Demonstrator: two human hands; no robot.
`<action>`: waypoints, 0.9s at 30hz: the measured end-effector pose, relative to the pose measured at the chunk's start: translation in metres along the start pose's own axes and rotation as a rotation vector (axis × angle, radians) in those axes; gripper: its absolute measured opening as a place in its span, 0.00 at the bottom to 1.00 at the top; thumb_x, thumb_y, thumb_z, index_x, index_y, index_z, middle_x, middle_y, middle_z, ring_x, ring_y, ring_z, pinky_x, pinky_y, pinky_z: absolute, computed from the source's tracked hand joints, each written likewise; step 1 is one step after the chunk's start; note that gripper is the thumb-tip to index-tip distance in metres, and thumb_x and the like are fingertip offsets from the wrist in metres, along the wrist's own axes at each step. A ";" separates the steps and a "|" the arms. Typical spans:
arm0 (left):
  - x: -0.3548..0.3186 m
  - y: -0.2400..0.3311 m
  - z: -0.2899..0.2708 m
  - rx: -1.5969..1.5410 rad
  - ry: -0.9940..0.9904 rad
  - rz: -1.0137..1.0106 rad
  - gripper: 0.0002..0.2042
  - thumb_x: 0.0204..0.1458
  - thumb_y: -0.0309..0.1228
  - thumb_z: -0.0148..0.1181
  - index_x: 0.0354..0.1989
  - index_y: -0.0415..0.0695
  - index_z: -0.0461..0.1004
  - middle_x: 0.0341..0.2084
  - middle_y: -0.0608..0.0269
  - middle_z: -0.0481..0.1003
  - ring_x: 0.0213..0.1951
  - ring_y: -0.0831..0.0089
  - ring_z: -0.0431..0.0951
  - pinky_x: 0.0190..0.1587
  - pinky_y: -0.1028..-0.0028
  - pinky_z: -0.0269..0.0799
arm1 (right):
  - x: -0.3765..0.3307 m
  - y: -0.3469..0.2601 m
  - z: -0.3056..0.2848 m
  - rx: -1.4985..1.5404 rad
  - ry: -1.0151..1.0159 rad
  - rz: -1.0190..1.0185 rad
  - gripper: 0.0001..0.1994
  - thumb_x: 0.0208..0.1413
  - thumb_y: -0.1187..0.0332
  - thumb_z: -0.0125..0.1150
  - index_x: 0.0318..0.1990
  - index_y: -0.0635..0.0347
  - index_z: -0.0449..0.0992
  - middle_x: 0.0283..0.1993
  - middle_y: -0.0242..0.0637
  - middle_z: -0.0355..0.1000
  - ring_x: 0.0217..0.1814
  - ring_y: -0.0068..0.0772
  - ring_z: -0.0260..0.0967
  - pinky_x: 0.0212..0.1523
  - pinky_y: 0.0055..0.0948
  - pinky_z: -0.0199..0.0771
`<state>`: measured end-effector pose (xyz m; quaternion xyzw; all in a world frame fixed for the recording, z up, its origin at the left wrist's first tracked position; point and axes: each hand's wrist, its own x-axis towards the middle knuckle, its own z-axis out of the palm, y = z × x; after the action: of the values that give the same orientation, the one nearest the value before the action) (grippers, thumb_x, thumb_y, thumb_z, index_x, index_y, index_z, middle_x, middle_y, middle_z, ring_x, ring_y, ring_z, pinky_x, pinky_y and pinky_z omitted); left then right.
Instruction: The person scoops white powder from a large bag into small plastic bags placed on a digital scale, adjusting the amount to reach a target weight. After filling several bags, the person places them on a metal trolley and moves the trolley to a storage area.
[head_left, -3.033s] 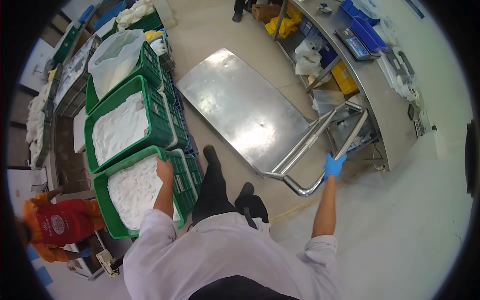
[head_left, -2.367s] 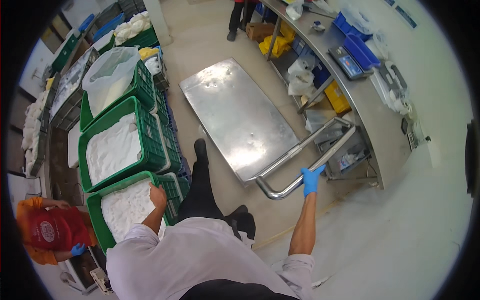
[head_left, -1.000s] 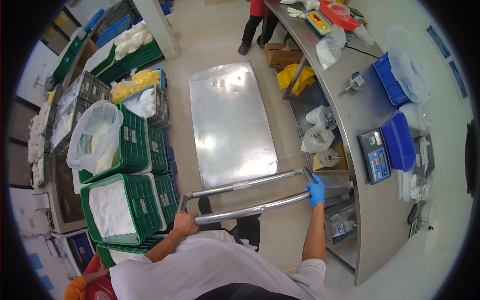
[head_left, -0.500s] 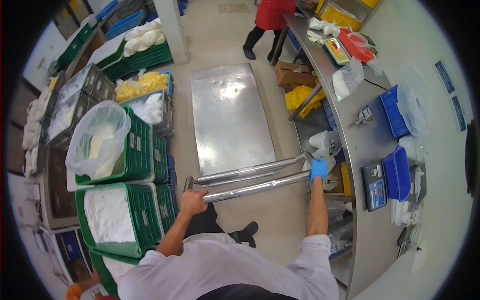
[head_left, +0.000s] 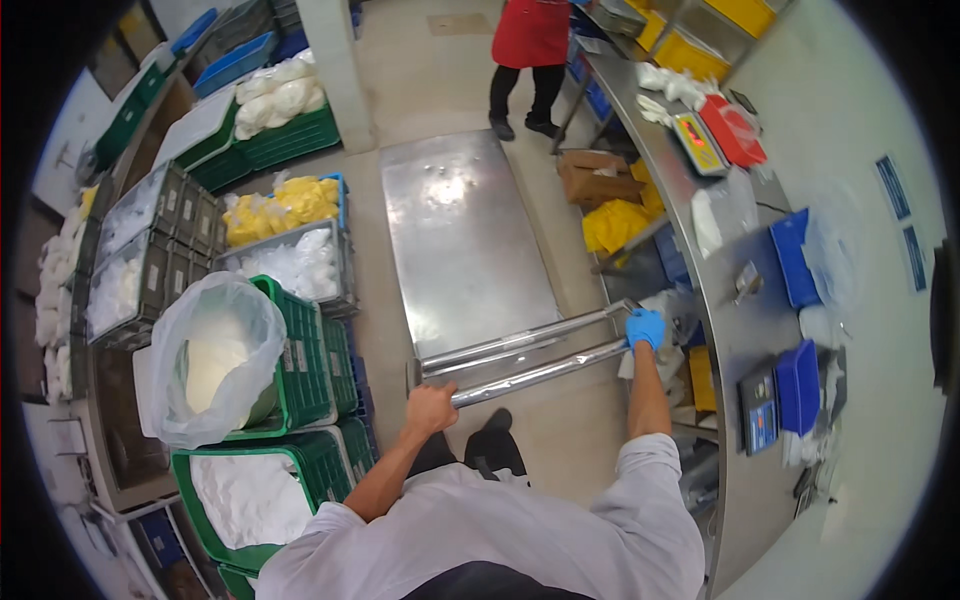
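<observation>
Both my hands grip the shiny metal push handle (head_left: 540, 372) of a flat platform trolley, whose bare steel deck (head_left: 465, 240) stretches ahead of me. My left hand (head_left: 430, 408), ungloved, is wrapped round the handle's left end. On its right end my right hand (head_left: 645, 327), in a blue glove, is closed round the bar. A second, parallel rail (head_left: 520, 340) runs just beyond the handle. The undersides of my fingers are hidden.
Green crates (head_left: 300, 370) with white powder line the left, near a tub of yellow bags (head_left: 285, 208). Along the right runs a steel table (head_left: 720, 290) with a scale (head_left: 758, 412) and blue trays. A person in a red apron (head_left: 532, 35) stands ahead, beyond a cardboard box (head_left: 598, 178).
The left-hand crates now appear lower in view, and the handle has shifted slightly right. My feet have moved. The person in red has turned and stands further left. Both hands keep their grip.
</observation>
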<state>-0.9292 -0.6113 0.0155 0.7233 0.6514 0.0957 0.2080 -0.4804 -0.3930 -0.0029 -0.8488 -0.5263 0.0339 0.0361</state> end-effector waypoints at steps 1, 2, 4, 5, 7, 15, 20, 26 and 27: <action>0.010 -0.001 -0.006 0.011 -0.017 -0.009 0.13 0.34 0.30 0.58 0.32 0.47 0.77 0.20 0.49 0.77 0.25 0.50 0.79 0.34 0.58 0.74 | 0.010 -0.010 -0.001 -0.018 -0.008 0.005 0.13 0.46 0.60 0.57 0.38 0.47 0.83 0.45 0.46 0.73 0.46 0.52 0.73 0.48 0.44 0.74; 0.019 -0.004 -0.012 0.021 -0.036 -0.017 0.13 0.34 0.30 0.58 0.32 0.47 0.77 0.20 0.50 0.77 0.25 0.50 0.79 0.35 0.58 0.74 | 0.019 -0.020 0.000 -0.037 -0.015 0.011 0.13 0.47 0.60 0.57 0.38 0.47 0.83 0.45 0.46 0.73 0.46 0.52 0.73 0.48 0.44 0.74; 0.035 -0.013 -0.019 -0.008 0.009 -0.010 0.12 0.34 0.31 0.58 0.31 0.47 0.76 0.21 0.51 0.77 0.26 0.51 0.79 0.35 0.58 0.75 | 0.038 -0.040 0.002 -0.003 -0.054 0.030 0.12 0.47 0.61 0.57 0.37 0.47 0.83 0.45 0.45 0.74 0.46 0.52 0.73 0.48 0.44 0.75; 0.045 -0.017 -0.021 -0.023 0.033 -0.003 0.11 0.34 0.31 0.58 0.30 0.47 0.76 0.21 0.51 0.78 0.26 0.51 0.79 0.35 0.58 0.75 | 0.050 -0.050 0.002 0.013 -0.071 0.040 0.11 0.47 0.61 0.57 0.36 0.47 0.83 0.44 0.44 0.74 0.46 0.52 0.73 0.48 0.44 0.75; 0.067 -0.023 -0.030 -0.007 0.010 -0.024 0.11 0.35 0.32 0.58 0.30 0.47 0.76 0.22 0.52 0.78 0.26 0.51 0.79 0.35 0.58 0.75 | 0.071 -0.065 0.003 0.041 -0.059 0.036 0.11 0.47 0.62 0.57 0.36 0.46 0.83 0.44 0.44 0.74 0.45 0.52 0.73 0.47 0.44 0.75; 0.144 -0.054 -0.045 -0.033 -0.001 -0.011 0.12 0.35 0.32 0.59 0.31 0.49 0.77 0.22 0.54 0.78 0.26 0.52 0.79 0.33 0.57 0.75 | 0.139 -0.133 0.002 -0.076 -0.154 0.003 0.11 0.48 0.65 0.58 0.40 0.41 0.81 0.47 0.41 0.71 0.49 0.50 0.70 0.48 0.43 0.74; 0.197 -0.083 -0.070 -0.074 -0.093 0.012 0.14 0.34 0.32 0.59 0.33 0.49 0.76 0.22 0.54 0.78 0.26 0.51 0.79 0.33 0.56 0.75 | 0.174 -0.169 0.014 -0.120 -0.145 0.005 0.12 0.48 0.67 0.57 0.40 0.39 0.80 0.47 0.41 0.70 0.49 0.50 0.69 0.48 0.44 0.74; 0.262 -0.141 -0.109 -0.108 -0.147 0.087 0.14 0.36 0.35 0.60 0.35 0.49 0.76 0.24 0.54 0.79 0.27 0.51 0.79 0.33 0.57 0.75 | 0.206 -0.238 0.023 -0.138 -0.150 0.023 0.11 0.48 0.67 0.56 0.38 0.40 0.81 0.46 0.42 0.71 0.49 0.50 0.69 0.48 0.46 0.74; 0.275 -0.154 -0.112 -0.110 -0.154 0.084 0.14 0.36 0.35 0.60 0.35 0.49 0.76 0.23 0.54 0.79 0.27 0.51 0.79 0.33 0.57 0.75 | 0.210 -0.251 0.022 -0.143 -0.144 0.031 0.10 0.48 0.67 0.57 0.38 0.42 0.81 0.46 0.42 0.71 0.49 0.50 0.70 0.48 0.46 0.73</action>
<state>-1.0777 -0.3113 0.0136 0.7428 0.5963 0.0844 0.2927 -0.6131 -0.0926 -0.0044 -0.8526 -0.5156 0.0578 -0.0632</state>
